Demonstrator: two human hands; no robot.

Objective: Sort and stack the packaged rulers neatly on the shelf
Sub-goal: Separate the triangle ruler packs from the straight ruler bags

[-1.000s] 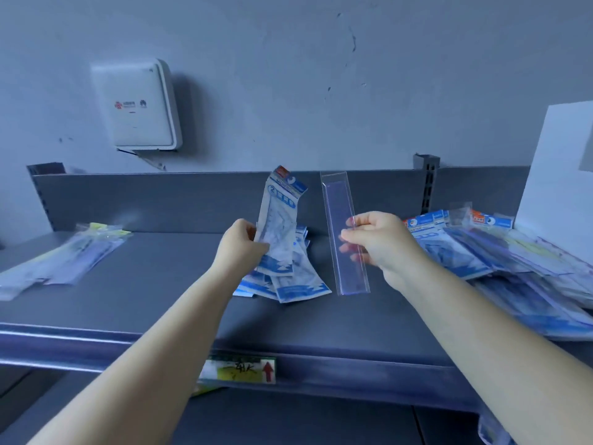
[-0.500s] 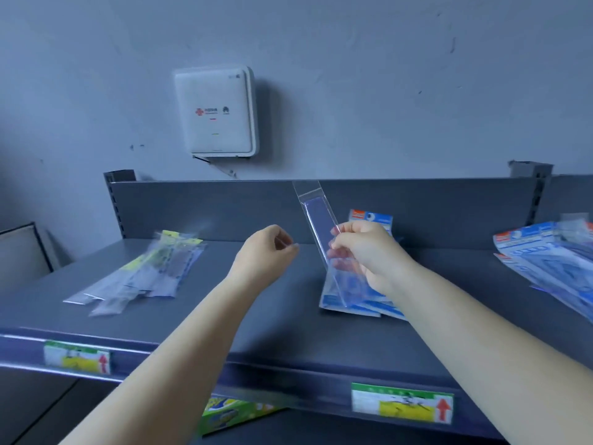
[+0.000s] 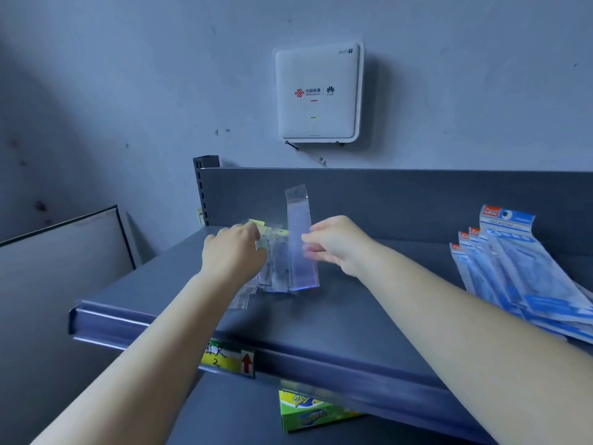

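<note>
Currently the right hand [image 3: 337, 244] is pinching a clear packaged ruler [image 3: 300, 239] upright, long axis near vertical, hang-hole end pointing up, lower end touching the shelf [image 3: 321, 319] near its left rear corner. Beside it, the left hand [image 3: 234, 252] is resting flat-fingered on a pile of clear packets [image 3: 272, 268]. Blue packets [image 3: 513, 268] are lying fanned toward the right edge. A wall box [image 3: 317, 91] is reading "WiFi 7".

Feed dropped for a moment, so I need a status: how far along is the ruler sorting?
Partway. Done: a stack of blue-packaged rulers lies fanned at the shelf's right. In hand: the right hand pinches a clear-sleeved ruler upright over the clear-packaged pile, which the left hand rests on. Left: laying this ruler down and squaring both piles, which look uneven.
</note>
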